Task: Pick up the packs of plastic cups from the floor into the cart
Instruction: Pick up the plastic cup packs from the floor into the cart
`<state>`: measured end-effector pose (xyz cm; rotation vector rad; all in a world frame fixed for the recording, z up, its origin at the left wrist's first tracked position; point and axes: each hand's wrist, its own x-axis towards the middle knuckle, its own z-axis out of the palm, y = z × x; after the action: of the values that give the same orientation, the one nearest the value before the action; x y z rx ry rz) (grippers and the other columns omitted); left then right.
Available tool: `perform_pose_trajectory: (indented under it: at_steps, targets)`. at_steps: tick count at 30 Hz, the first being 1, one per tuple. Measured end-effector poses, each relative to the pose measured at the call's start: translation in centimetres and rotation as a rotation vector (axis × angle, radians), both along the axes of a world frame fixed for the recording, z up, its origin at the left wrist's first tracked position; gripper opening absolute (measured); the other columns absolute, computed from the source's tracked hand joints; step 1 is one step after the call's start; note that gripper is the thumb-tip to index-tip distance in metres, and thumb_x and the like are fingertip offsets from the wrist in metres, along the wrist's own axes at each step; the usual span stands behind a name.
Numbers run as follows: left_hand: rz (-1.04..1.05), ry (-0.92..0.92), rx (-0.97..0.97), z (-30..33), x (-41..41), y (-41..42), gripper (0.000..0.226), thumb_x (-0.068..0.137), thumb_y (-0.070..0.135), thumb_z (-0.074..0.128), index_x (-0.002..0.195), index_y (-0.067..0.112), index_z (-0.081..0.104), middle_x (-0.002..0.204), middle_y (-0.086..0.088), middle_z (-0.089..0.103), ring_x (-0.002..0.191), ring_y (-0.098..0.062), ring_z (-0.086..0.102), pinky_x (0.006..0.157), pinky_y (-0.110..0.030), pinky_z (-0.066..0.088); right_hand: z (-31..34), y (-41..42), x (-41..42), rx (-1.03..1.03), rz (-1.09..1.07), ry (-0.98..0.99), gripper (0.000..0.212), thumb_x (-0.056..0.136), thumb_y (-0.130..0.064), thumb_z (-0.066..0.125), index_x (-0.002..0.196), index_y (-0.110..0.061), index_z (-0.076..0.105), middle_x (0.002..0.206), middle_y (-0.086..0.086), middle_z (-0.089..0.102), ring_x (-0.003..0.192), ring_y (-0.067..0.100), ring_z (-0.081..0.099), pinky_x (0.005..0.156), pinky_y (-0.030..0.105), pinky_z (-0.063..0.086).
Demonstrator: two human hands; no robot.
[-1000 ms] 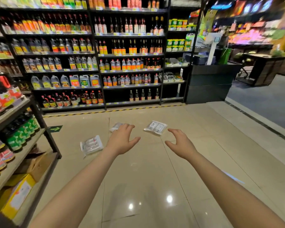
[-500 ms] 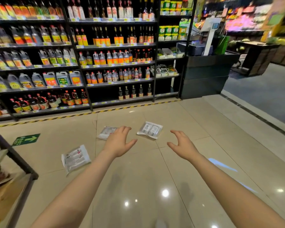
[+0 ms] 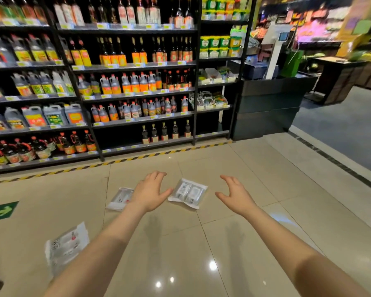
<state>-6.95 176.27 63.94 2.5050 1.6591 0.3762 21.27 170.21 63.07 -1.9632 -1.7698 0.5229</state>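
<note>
Three clear plastic packs of cups lie on the beige tiled floor. One pack [image 3: 187,193] sits between my two outstretched hands. A second pack [image 3: 120,198] lies just left of my left hand and is partly hidden by it. The third pack [image 3: 66,246] lies nearer to me at the lower left, beside my left forearm. My left hand [image 3: 150,191] hangs above the floor with fingers spread and holds nothing. My right hand [image 3: 236,195] is also held out, fingers loosely bent, empty. No cart is in view.
Tall dark shelves [image 3: 124,93] of sauce and vinegar bottles stand ahead, edged by yellow-black floor tape [image 3: 116,161]. A dark counter [image 3: 268,108] stands at the right end. A green arrow sign [image 3: 0,211] is stuck on the floor at left.
The view has moved forward and turned right; the near shelf at left has left the frame. Both hands stay held out and empty, now closer to the middle pack.
</note>
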Motion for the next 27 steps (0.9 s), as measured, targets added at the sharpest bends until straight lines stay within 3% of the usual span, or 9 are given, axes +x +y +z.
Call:
perform_pose_trajectory:
  at_steps: [7,19,24,27]
  targets:
    - [-0.093,0.121,-0.020,-3.5,2.3,13.2,0.085,0.074,0.070,0.014,0.139,0.020,0.038,0.137,0.000,0.044,0.126,-0.020,0.041,0.097,-0.037,0.040,-3.3,11.9,2.2,-0.050,-0.032,-0.141,0.065,0.090,-0.041,0.054,0.146,-0.022,0.028,0.147,-0.001,0.035,0.132,0.021,0.038,0.102,0.034,0.039]
    - [-0.233,0.223,-0.138,-8.3,4.7,40.9,0.088,0.073,0.071,0.013,0.138,0.019,0.041,0.135,-0.001,0.046,0.122,-0.021,0.044,0.096,-0.036,0.038,-9.1,33.4,4.5,-0.206,-0.196,-0.160,0.071,0.091,-0.047,0.050,0.150,-0.023,0.018,0.147,-0.001,0.034,0.133,0.020,0.036,0.103,0.033,0.037]
    - [-0.237,0.244,-0.198,-12.7,6.9,49.3,0.088,0.072,0.070,0.012,0.137,0.018,0.042,0.135,-0.001,0.047,0.122,-0.021,0.045,0.097,-0.035,0.038,-13.7,39.7,6.4,-0.284,-0.227,-0.139,0.073,0.090,-0.049,0.049,0.150,-0.024,0.015,0.147,-0.001,0.035,0.131,0.020,0.038,0.102,0.034,0.039]
    - [-0.219,0.244,-0.279,-17.2,8.4,53.0,0.092,0.069,0.071,0.009,0.140,0.020,0.039,0.138,0.002,0.043,0.125,-0.018,0.043,0.099,-0.033,0.037,-17.7,43.0,7.3,-0.316,-0.254,-0.050,0.081,0.089,-0.049,0.050,0.152,-0.027,0.003,0.146,-0.002,0.034,0.127,0.020,0.041,0.100,0.035,0.040]
